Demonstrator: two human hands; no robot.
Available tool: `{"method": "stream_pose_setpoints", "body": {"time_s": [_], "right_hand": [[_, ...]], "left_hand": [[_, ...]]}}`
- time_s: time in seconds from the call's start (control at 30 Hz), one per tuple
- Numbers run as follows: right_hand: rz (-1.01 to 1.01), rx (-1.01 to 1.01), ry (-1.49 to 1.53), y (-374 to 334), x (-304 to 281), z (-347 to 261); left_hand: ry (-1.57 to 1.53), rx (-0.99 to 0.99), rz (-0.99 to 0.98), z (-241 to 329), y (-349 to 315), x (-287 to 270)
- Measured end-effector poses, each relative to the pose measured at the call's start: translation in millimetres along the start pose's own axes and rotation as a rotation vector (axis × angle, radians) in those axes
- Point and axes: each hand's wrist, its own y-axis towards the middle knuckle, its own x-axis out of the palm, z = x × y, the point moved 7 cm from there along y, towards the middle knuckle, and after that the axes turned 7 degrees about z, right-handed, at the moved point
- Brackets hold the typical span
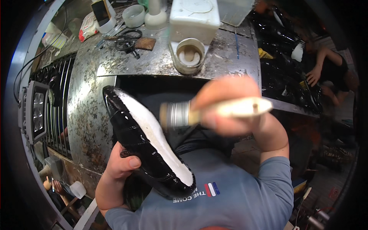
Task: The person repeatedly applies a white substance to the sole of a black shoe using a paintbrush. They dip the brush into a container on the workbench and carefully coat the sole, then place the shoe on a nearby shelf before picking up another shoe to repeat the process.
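My left hand [123,161] is wrapped around the side of a shoe [132,136] covered in glossy black, its thumb lying on the black surface. The shoe is tilted with its underside facing up and right, where a long white strip [151,132] runs from end to end. In my right hand [230,103] is a flat paintbrush [178,114] with a pale wooden handle and a metal band. Its bristles point left toward the white strip, with a small gap seeming to lie between them. Motion blurs the right hand and the brush.
A white plastic container [195,25] with a round front cup stands on the stained metal bench [153,63]. Scissors [128,40], a brown block [145,43], a bowl [133,16] and a phone [101,13] lie behind. A lamp [38,111] is left; glossy black items and another person's hand [314,75] are right.
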Motion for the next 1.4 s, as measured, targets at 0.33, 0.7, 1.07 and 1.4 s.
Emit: {"method": "stream_pose_setpoints", "body": {"time_s": [0.33, 0.7, 1.07, 1.4], "right_hand": [[0.134, 0.228, -0.707, -18, -43, 134], [0.187, 0.073, -0.647, -12, -37, 102], [0.073, -0.017, -0.040, -2, -4, 24], [0.122, -0.122, 0.154, 3, 25, -10]], "left_hand": [[-0.007, 0.028, 0.130, -8, -3, -19], [0.103, 0.142, 0.165, 4, -2, -9], [0.154, 0.210, 0.195, 15, -6, 5], [0.179, 0.150, 0.185, 14, -6, 15]]}}
